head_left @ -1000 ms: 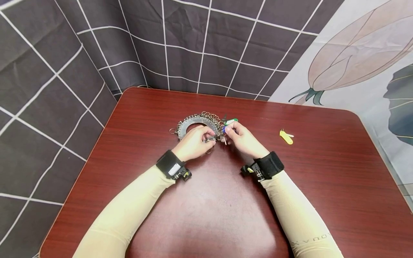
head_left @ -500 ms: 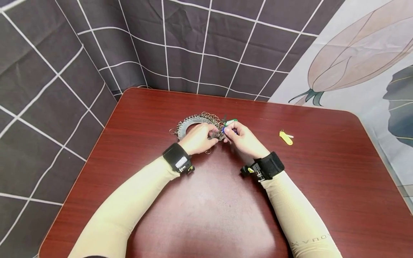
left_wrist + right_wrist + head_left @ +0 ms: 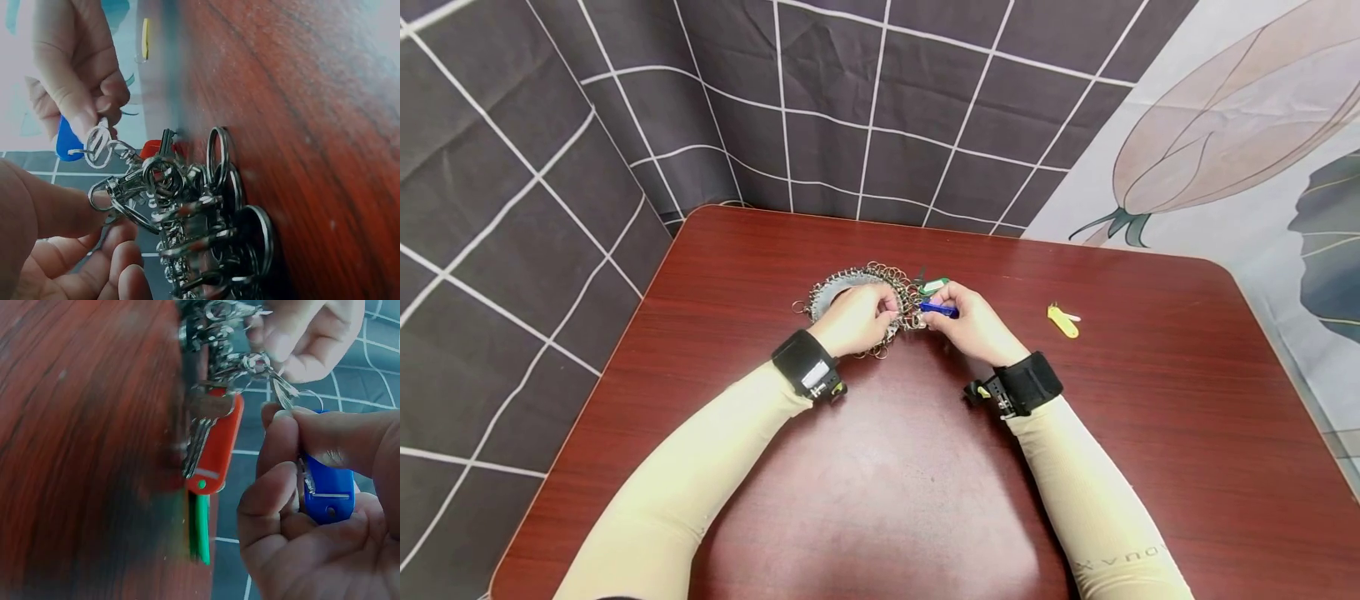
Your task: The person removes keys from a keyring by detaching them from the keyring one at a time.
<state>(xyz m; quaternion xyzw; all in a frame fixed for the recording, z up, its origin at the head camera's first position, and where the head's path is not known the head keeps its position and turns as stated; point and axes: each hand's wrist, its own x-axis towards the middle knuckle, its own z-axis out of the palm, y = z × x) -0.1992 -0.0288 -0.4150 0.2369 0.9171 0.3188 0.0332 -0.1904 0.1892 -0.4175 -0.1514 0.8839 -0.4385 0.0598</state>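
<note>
In the head view, my left hand (image 3: 859, 319) is over the right side of a round grey metal ring (image 3: 825, 293) hung with many clasps and split rings. Its thumb and fingers pinch a small metal clasp (image 3: 115, 187) there. My right hand (image 3: 973, 323) pinches a key (image 3: 284, 394) by its end. A blue key tag (image 3: 328, 490) on the same split ring (image 3: 99, 147) lies within the right hand's curled fingers. That split ring touches the clasp end in the left wrist view; whether it is hooked on is unclear.
An orange-red tag (image 3: 219, 444) with keys and a green tag (image 3: 934, 287) hang by the ring's right side. A yellow key tag (image 3: 1063, 320) with a key lies apart on the red-brown table (image 3: 1150, 400). A dark checked cloth (image 3: 835, 92) stands behind.
My left hand shifted slightly right, then back left, around the clasps. In my right hand the blue tag has turned and shows more. The yellow tag stayed put.
</note>
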